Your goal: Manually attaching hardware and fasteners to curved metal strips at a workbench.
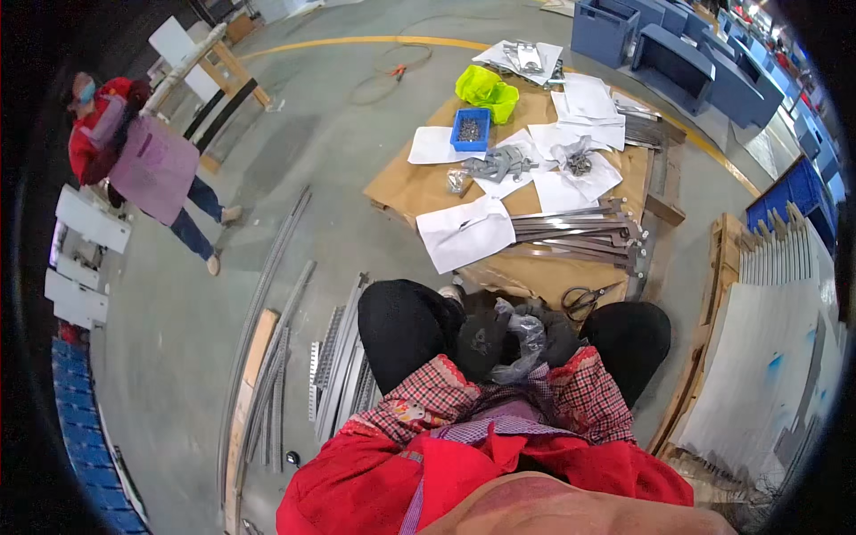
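Note:
Both of my hands are in dark gloves, close together between my knees. A crumpled clear plastic bag lies between them. My left hand is curled against the bag's left side. On the bag's other side, my right hand closes around its edge. Dark gloves and shadow hide most finger detail, and I cannot make out what the bag holds. Black-handled scissors lie just beyond my right knee on brown paper.
A low paper-covered pallet ahead carries metal strips, white sheets, a blue bin of small parts and a yellow-green bag. Long metal profiles lie left. Stacked panels stand right. A person stands far left.

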The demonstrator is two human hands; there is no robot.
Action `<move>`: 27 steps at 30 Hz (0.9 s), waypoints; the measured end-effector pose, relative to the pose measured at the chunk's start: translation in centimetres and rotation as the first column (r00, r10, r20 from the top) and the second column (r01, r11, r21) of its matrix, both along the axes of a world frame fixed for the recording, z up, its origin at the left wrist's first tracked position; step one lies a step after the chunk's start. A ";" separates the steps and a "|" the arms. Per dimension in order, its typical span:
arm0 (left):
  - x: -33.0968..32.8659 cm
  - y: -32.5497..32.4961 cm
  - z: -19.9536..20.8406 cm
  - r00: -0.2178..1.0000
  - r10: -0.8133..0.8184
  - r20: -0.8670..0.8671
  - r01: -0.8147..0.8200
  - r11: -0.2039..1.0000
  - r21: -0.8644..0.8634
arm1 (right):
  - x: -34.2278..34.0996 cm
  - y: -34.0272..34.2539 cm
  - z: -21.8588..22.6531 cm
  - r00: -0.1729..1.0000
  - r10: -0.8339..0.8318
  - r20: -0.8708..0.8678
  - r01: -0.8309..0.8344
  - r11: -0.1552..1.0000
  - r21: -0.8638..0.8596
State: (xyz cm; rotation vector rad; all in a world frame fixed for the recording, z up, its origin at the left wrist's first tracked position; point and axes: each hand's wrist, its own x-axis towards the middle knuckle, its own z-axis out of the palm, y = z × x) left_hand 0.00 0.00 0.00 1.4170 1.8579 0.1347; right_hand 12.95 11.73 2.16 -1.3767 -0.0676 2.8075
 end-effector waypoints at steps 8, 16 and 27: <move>0.7 -3.4 -6.3 0.876 0.372 0.309 -0.367 0.927 -0.076 | -2.7 1.1 2.9 0.819 0.263 0.509 -0.530 0.687 0.497; 0.0 -4.6 -7.6 0.717 0.645 0.264 -0.633 0.761 -0.143 | -5.0 -3.8 0.8 0.594 -0.229 0.771 -0.756 -0.487 0.438; -3.2 -3.6 -5.3 0.706 0.566 0.425 -0.648 0.759 0.066 | 5.8 -3.7 -12.5 0.831 0.363 0.422 -0.507 0.180 0.843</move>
